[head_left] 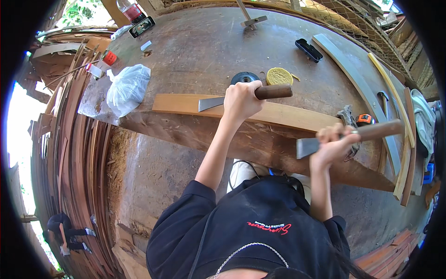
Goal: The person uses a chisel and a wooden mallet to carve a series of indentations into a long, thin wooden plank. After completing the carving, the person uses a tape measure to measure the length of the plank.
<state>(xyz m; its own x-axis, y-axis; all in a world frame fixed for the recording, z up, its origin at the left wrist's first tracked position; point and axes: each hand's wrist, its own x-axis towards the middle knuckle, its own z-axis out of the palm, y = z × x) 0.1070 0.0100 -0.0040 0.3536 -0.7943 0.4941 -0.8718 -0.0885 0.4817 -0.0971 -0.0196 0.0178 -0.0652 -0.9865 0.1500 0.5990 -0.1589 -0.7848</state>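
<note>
Chisels fill both hands. Left hand (240, 100), mid-frame, is closed around a brown-handled chisel (246, 96) whose blade lies over the plank (288, 116) on the tabletop (195, 51). Right hand (333, 146), at right, grips a second chisel (348, 137) by the tabletop's near edge. A white bag (127, 88) sits at upper left.

black short-sleeved shirt | red chest print | thin chain, possibly a necklace
</note>
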